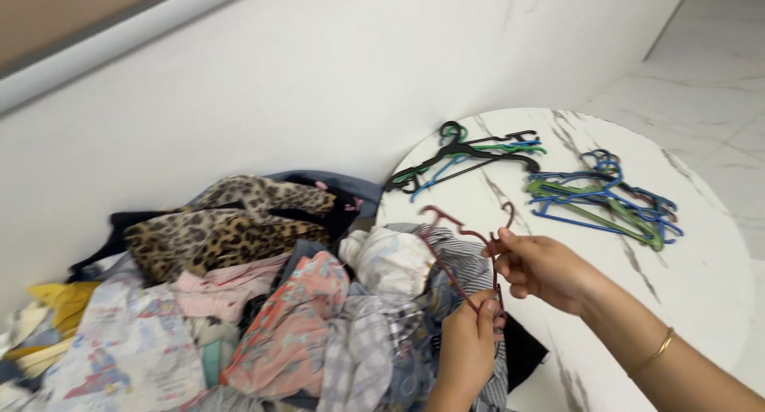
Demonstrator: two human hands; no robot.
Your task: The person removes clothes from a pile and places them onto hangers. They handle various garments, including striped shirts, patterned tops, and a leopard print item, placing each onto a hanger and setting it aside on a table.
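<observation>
Item: maroon hanger (466, 253), thin plastic, hook curled upward, held over the clothes pile (263, 316) at the tabletop (717, 276) edge.
Grip: my right hand (542, 268) pinches its upper arm; left hand (470, 340) fingers close on its lower end.
Handling: I judge a firm hold at both ends keeps it from snagging cloth below.
Beyond the fingers: more hangers (606, 197).

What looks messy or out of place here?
The clothes lie in a loose, unfolded heap that spills onto the round table. Two bunches of hangers lie tangled on the tabletop. The left hand and right hand hold a dark red hanger.
</observation>
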